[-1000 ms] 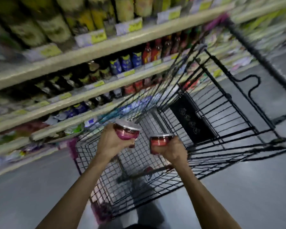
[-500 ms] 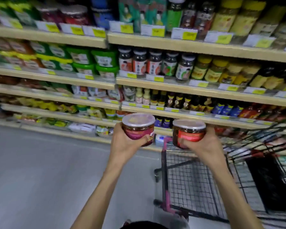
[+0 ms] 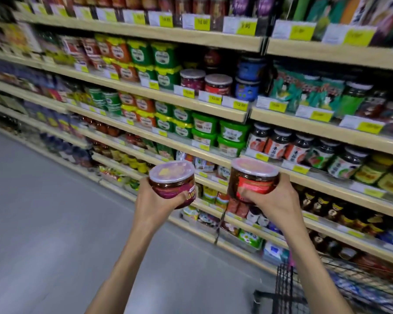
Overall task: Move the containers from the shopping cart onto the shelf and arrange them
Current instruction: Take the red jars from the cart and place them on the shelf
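We see two hands raised in front of the store shelves, and each one grips a round container. The left hand holds from below and from the side a jar with a purple label; its fingers curl around the lower part. The right hand holds a jar with a red label, with the thumb on the label and the fingers behind. Both jars are upright, have clear plastic lids and dark content, and they are near each other but do not touch. They are in the air, well apart from the shelf higher up, where two similar jars stand side by side next to green tubs. Yellow price tags hang on the shelf edges. The shopping cart shows only as a black wire corner at the lower right, below the right arm, on the grey floor.
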### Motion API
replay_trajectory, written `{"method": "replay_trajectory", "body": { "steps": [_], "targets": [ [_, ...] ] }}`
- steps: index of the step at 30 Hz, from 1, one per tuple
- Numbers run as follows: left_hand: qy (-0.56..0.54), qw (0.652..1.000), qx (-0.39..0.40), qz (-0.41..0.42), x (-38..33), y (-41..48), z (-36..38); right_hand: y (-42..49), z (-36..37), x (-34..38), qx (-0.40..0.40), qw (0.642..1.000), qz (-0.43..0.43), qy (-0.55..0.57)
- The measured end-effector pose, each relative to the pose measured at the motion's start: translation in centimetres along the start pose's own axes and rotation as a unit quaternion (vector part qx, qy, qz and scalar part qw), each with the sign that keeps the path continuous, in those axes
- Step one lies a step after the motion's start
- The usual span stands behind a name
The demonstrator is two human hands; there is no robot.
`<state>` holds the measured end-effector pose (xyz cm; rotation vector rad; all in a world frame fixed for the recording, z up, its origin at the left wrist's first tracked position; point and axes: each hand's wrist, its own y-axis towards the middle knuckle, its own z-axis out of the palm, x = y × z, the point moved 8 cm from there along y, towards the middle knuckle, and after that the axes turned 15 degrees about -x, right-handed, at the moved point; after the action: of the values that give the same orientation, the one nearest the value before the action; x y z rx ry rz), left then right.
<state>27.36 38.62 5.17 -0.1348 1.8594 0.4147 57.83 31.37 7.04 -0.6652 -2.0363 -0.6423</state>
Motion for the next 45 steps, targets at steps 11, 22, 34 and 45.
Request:
{"method": "replay_trajectory", "body": {
  "steps": [11,22,34,45],
  "targets": [
    [-0.004,0.997,-0.025,0.067,-3.1,14.1,4.8,11.4,6.9,6.5,-0.046,0.996,-0.071,0.037],
    [-0.036,0.99,-0.053,0.124,-5.6,27.7,11.0,20.8,12.0,12.0,-0.112,0.987,-0.098,0.059],
    [-0.078,0.98,-0.006,0.185,-8.4,37.8,17.0,25.1,16.1,15.8,-0.239,0.966,-0.079,0.059],
    [-0.085,0.974,0.013,0.21,-10.2,41.5,21.6,28.4,17.4,17.4,-0.303,0.948,-0.094,0.021]
  ]
}}
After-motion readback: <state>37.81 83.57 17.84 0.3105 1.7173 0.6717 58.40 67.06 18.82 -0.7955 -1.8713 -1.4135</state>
